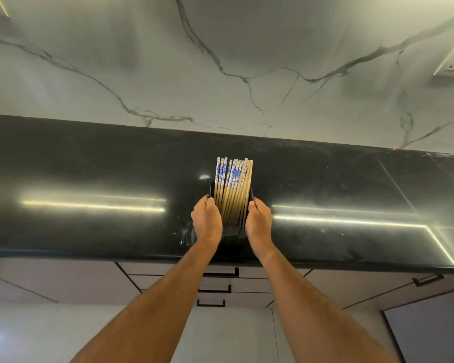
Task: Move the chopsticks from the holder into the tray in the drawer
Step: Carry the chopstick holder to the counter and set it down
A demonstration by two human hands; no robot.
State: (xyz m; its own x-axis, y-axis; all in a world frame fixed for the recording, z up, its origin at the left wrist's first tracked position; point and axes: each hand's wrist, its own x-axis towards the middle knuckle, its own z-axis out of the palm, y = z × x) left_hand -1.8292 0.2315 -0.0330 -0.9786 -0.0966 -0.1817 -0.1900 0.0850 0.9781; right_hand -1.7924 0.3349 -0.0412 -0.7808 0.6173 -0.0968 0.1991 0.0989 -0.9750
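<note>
Two bare forearms, no sleeves

The left hand and right hand wear no gloves, rings or watch; both forearms are uncovered up to the frame's edge.

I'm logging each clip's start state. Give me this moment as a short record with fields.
chopsticks: bundled upright in holder, blue-patterned tops
holder: black, on counter near front edge
left hand: grips holder's left side
right hand: grips holder's right side
counter: black, glossy
drawers: below counter, all closed
tray: not visible
</note>
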